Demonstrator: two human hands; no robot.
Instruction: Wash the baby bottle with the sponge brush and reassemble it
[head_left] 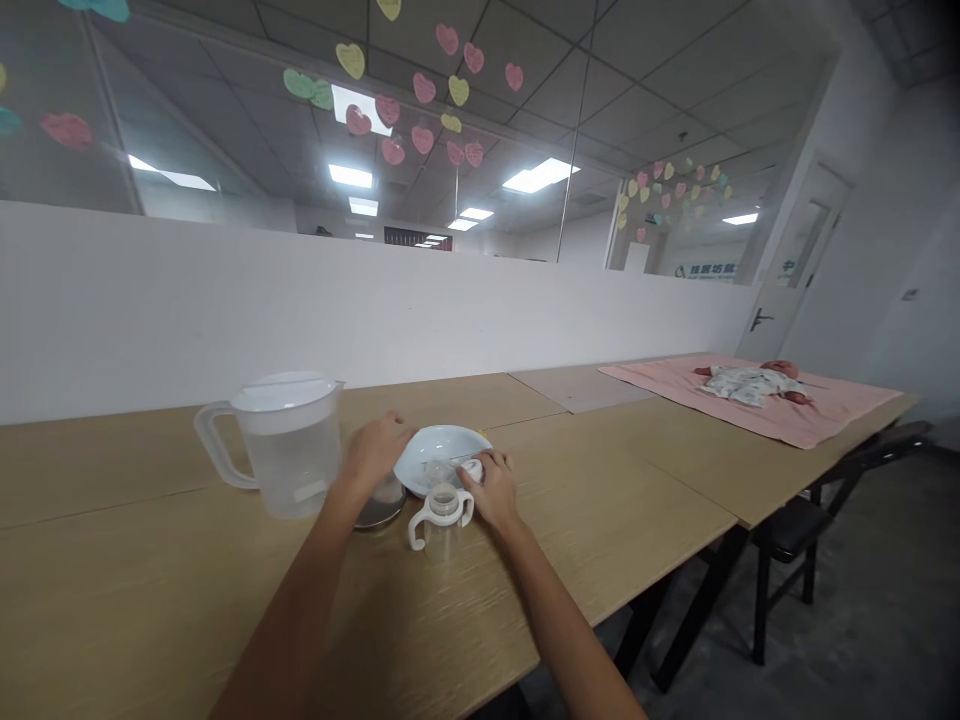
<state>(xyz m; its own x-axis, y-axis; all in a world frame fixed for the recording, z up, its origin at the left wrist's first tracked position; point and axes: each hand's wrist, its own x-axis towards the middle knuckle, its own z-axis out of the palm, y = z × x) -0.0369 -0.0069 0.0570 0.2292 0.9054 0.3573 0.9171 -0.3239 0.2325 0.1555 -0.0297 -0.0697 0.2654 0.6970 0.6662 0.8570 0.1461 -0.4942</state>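
Observation:
My left hand [377, 448] is over a round metal container [381, 508], left of a pale blue bowl [427, 445]; its fingers reach toward the bowl's left rim, and what they hold, if anything, is hidden. At the bowl's right side, my right hand [493, 490] has its fingers closed on a small white piece [472, 468]. Inside the bowl lies a clear item. An open clear bottle [444, 500] with a white two-handled holder [417, 530] stands upright in front of the bowl, just left of my right hand.
A lidded clear pitcher [289, 450] of liquid stands left on the wooden table [600, 500]. Farther right, a baby-like figure [750, 383] lies on a pink cloth [675, 385]. Black stools [787, 535] stand beside the table's right edge. A white wall [300, 300] runs behind.

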